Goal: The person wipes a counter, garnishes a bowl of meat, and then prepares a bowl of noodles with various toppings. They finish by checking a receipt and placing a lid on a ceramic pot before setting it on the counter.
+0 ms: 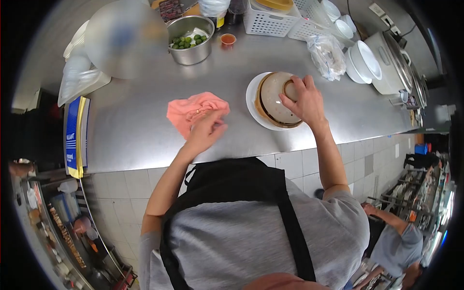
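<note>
A clay pot (261, 107) with a tan rim sits on a white plate (251, 92) right of centre on the steel counter. Its pale, speckled lid (275, 94) is on top, tilted in view. My right hand (306, 102) grips the ring-shaped knob of the lid, fingers and thumb curled round it. To the left lies a crumpled pink cloth (186, 110). Over its lower right edge is my left hand (208, 130), slightly blurred, with fingers loosely apart and nothing held in them.
A steel pot of green limes (190, 54) and a small cup of orange sauce (227, 40) stand behind. White baskets (270, 21), a plastic bag (327, 55) and white bowls (365, 60) line the back right. Blue-yellow books (76, 135) lie left. Another person (396, 246) is at lower right.
</note>
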Tool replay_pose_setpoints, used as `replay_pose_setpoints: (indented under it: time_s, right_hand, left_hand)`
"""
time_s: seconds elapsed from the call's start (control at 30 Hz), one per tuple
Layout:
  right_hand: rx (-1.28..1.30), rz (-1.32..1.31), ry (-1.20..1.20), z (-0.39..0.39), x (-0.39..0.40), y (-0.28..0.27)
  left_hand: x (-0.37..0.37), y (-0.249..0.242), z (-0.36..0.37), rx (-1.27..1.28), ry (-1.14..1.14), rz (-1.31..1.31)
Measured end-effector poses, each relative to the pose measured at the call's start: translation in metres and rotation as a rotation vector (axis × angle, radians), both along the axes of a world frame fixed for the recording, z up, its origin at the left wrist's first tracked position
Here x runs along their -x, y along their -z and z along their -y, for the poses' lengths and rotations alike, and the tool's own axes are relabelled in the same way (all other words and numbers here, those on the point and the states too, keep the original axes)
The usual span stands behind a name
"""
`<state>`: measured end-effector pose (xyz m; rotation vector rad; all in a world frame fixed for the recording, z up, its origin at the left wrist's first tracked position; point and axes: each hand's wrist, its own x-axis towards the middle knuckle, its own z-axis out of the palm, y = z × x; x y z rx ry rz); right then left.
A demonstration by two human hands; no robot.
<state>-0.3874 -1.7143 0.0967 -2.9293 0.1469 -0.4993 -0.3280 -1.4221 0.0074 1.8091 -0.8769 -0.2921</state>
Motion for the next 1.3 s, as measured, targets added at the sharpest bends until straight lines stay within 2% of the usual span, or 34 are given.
replay_pose_setpoints:
  time_s: [0.07, 0.17, 0.23, 0.27, 0.37, 0.47, 0.67, 0.77, 0.87, 0.97, 1.03, 1.17, 1.3]
  right_hand:
    - [-0.017, -0.007, -0.028, 0.001, 0.002, 0.001]
    - [-0.034, 0.057, -0.102, 0.006, 0.001, 0.010]
    - [-0.093, 0.043, -0.130, 0.013, 0.008, 0.010]
    - [-0.123, 0.049, -0.184, 0.016, 0.004, 0.007]
    - [-0.122, 0.160, -0.223, 0.019, 0.005, 0.018]
    - [-0.124, 0.148, -0.247, 0.015, 0.005, 0.022]
    - [-0.148, 0.007, -0.204, 0.026, 0.005, 0.020]
    - [-0.488, -0.006, -0.319, 0.066, 0.002, 0.034]
    - [-0.889, -0.180, 0.070, 0.108, 0.000, 0.075]
    - [-1.230, -0.012, -0.007, 0.087, 0.003, 0.102]
    - [-1.207, -0.014, -0.045, 0.086, 0.007, 0.110]
    - [-1.278, -0.036, 0.002, 0.047, 0.004, 0.093]
    - [-1.169, -0.088, -0.144, 0.002, -0.009, 0.065]
  left_hand:
    - [0.001, 0.002, 0.020, -0.064, 0.115, -0.205]
    - [-0.002, 0.023, 0.048, 0.026, 0.142, -0.505]
    - [-0.004, 0.015, 0.067, 0.011, 0.104, -0.785]
    - [-0.007, 0.021, 0.075, 0.025, 0.162, -0.931]
    - [-0.008, 0.024, 0.091, 0.184, 0.166, -1.190]
    - [-0.002, 0.024, 0.097, 0.165, 0.086, -1.124]
    - [0.000, 0.030, 0.103, 0.236, 0.121, -1.100]
    - [-0.001, 0.026, 0.104, 0.223, 0.095, -1.065]
    - [0.003, 0.023, 0.103, 0.210, 0.069, -1.079]
    - [0.004, 0.019, 0.105, 0.216, 0.032, -1.087]
    - [0.001, 0.026, 0.105, 0.221, 0.029, -1.051]
    - [0.023, -0.007, 0.055, 0.316, 0.020, -0.996]
    - [0.037, -0.014, 0.013, 0.486, 0.000, -0.892]
